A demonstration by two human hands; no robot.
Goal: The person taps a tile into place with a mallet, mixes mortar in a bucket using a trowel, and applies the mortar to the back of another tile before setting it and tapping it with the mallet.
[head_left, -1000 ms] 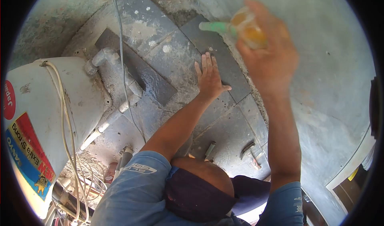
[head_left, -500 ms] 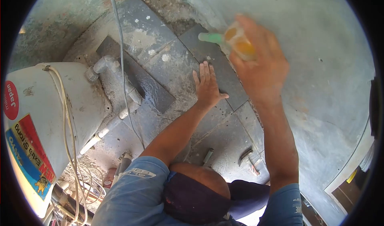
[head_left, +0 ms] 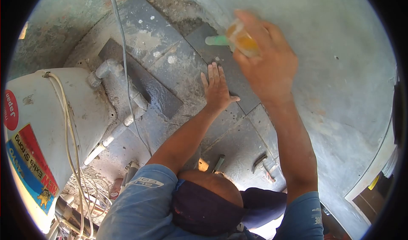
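My left hand (head_left: 217, 90) lies flat with its fingers stretched out, at the joint between dark grey floor tiles (head_left: 238, 80). In my right hand (head_left: 272, 68) is a tool with a see-through amber body and a pale green end (head_left: 217, 40). The fingers wrap round the amber part, and the green end points left, overlapping the tile at the wall's foot. Motion blurs the tool, so I cannot tell its exact kind.
A grey wall (head_left: 340, 82) curves along the right. To the left stand a white tank (head_left: 80, 108) and a grey pipe (head_left: 138, 97). A cable (head_left: 124, 48) hangs across the tiles. A hammer (head_left: 260, 163) lies near my body, beside a small tube-like piece (head_left: 220, 162).
My right hand has shifted slightly left and up with the amber-and-green tool. My left hand stays flat on the tiles. The whole view has moved a little.
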